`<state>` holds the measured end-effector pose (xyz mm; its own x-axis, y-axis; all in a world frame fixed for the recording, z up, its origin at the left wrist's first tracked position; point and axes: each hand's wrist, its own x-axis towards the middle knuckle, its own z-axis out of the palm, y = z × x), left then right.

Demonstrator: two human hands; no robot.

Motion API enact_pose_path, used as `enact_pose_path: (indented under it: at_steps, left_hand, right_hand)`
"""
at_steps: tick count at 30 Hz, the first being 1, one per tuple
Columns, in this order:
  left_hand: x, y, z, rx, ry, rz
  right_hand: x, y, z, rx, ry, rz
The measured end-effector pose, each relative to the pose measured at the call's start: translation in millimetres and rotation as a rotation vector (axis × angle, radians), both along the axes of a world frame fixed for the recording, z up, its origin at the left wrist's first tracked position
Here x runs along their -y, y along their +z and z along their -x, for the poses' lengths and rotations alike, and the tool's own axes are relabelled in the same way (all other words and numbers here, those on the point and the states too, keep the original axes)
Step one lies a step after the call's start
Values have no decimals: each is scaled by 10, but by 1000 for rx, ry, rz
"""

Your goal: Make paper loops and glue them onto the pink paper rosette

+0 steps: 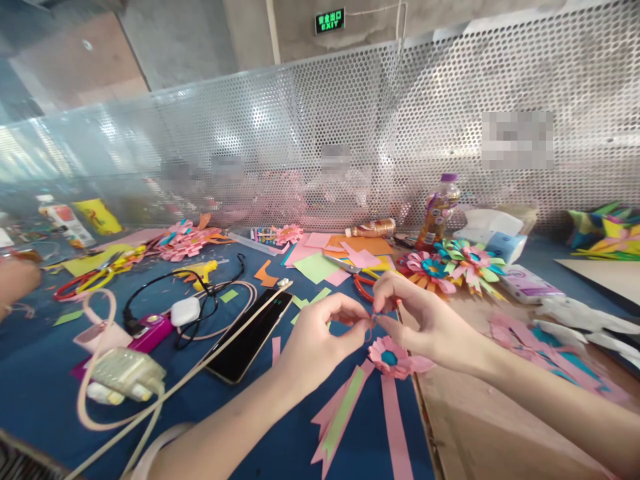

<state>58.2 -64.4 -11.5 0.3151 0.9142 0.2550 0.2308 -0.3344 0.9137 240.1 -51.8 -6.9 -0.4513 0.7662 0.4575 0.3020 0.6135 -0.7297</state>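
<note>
My left hand [327, 333] and my right hand [415, 317] meet fingertip to fingertip over the table, both closed in a pinch. Between them is a thin reddish string [371, 331], its end hidden by the fingers. Just below hangs or lies a pink paper flower [389, 357] with a blue centre; I cannot tell whether the string is tied to it. Pink paper strips [397, 427] and a green strip [344, 412] trail from around the flower toward me. Behind my right hand, red-handled scissors [364, 288] lie partly covered.
A black phone [253, 337], white cables and a clear-cased charger [127, 373] crowd the left side. Finished paper flowers [473, 263], a drink bottle [440, 210] and tissues [493, 233] stand back right. Coloured paper [317, 268] is scattered behind. Another person's hand [17, 283] shows far left.
</note>
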Motion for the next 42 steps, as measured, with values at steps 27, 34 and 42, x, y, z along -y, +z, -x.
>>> enact_pose_path:
  at_steps: [27, 34, 42]
  left_hand:
    - [27, 20, 1, -12, -43, 39]
    - [24, 14, -4, 28, -66, 68]
    - [16, 15, -7, 21, -65, 118]
  right_hand:
    - [-4, -15, 14, 0, -14, -4]
    - [-4, -51, 23, 2, -9, 17]
    - [10, -61, 12, 16, -1, 40]
